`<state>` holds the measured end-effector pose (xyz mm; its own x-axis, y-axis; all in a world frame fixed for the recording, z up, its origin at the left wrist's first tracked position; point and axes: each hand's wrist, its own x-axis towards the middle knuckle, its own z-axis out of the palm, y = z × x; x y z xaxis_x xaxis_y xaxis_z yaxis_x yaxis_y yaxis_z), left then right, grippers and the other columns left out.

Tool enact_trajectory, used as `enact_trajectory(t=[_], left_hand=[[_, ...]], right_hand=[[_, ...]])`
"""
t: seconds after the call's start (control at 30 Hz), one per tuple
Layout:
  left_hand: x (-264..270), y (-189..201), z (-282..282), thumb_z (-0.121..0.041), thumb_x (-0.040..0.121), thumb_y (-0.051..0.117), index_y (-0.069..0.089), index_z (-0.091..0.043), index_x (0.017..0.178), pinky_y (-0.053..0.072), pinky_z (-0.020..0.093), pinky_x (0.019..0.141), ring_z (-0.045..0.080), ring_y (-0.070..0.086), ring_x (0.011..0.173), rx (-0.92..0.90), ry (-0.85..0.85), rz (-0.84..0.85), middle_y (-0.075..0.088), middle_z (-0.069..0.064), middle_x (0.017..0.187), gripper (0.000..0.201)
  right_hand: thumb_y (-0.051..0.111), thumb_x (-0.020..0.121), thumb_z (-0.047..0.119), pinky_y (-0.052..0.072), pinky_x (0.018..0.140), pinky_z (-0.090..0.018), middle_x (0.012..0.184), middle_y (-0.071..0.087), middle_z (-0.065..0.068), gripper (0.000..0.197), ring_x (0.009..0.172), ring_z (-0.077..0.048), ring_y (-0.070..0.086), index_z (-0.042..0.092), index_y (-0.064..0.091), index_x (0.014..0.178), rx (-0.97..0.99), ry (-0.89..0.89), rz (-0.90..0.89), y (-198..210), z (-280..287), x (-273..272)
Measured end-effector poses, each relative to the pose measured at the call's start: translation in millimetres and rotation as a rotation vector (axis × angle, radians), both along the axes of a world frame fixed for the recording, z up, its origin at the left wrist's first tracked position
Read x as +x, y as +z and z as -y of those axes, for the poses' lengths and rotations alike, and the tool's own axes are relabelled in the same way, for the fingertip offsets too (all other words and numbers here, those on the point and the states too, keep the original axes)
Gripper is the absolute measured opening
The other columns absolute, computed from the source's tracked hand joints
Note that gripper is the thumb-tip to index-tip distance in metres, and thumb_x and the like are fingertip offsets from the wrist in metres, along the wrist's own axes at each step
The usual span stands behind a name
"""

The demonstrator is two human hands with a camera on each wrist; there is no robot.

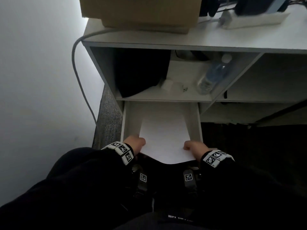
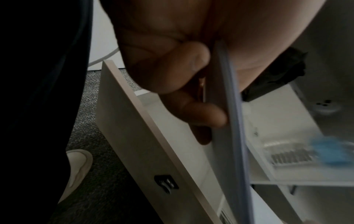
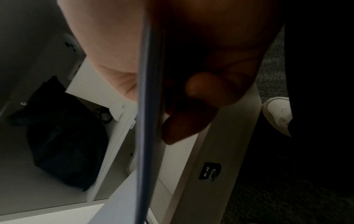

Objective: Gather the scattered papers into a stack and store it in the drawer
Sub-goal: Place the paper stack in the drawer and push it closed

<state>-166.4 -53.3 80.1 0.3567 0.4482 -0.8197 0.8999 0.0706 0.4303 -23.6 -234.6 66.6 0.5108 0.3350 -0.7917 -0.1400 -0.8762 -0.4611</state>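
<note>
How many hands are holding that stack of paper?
2. The left hand pinches the paper stack at its left edge, the right hand at its right edge, over the open drawer.

The drawer [image 1: 127,117] stands open below the shelf [image 1: 166,97], and the paper stack [image 1: 163,138] sits over it, its far end inside. The left hand [image 1: 135,144] grips the stack's near left edge, the right hand [image 1: 194,146] its near right. On the shelf, a bag [image 1: 141,72] lies left and a bottle [image 1: 211,75] right. On the desk [image 1: 216,35] above, a box [image 1: 141,12] stands left of a power strip [image 1: 254,19].
</note>
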Motion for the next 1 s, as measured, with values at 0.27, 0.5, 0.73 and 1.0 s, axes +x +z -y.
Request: enact_trajectory(t=[0.27,0.5,0.73,1.0], left_hand=[[37.2,-41.0,-29.3,-0.017,0.093,0.046,0.054,-0.001,0.113,0.057,0.033,0.056,0.036,0.065,0.073,-0.028,-0.005,0.011,0.061,0.019,0.102,0.026],[43.6,-65.4,-40.6,-0.023,0.096,0.047,0.048,-0.014,0.128,0.042,0.023,0.039,0.029,0.071,0.071,0.004,0.104,0.005,0.058,0.009,0.1,0.033],[32.8,-60.4,-32.0,-0.015,0.095,0.053,0.063,-0.001,0.116,0.058,0.033,0.073,0.032,0.067,0.101,0.06,-0.1,-0.036,0.068,0.016,0.114,0.027],[28.6,-59.2,12.9,-0.026,0.094,0.048,0.062,-0.008,0.078,0.042,0.026,0.065,0.028,0.058,0.086,0.065,-0.623,-0.238,0.057,0.005,0.076,0.028]], right_hand=[[0.051,0.095,0.002,0.042,0.033,-0.022,0.093,0.058,-0.019,0.023,0.055,-0.023,0.057,0.001,0.056,0.117,0.072,-0.204,-0.016,-46.9,-35.3,31.1],[0.049,0.099,0.024,0.037,0.038,-0.018,0.102,0.058,-0.012,0.025,0.05,-0.024,0.059,0.02,0.05,0.124,0.126,-0.403,-0.044,-64.2,-43.2,40.9],[0.055,0.096,0.021,0.05,0.05,-0.028,0.087,0.059,-0.011,0.011,0.056,-0.028,0.062,0.01,0.058,0.094,0.067,-0.381,-0.029,-58.8,-26.4,30.4],[0.053,0.092,0.023,0.047,0.055,-0.024,0.069,0.064,-0.005,0.022,0.056,-0.019,0.058,0.011,0.06,0.075,-0.086,-0.021,0.043,-49.5,-13.6,13.8]])
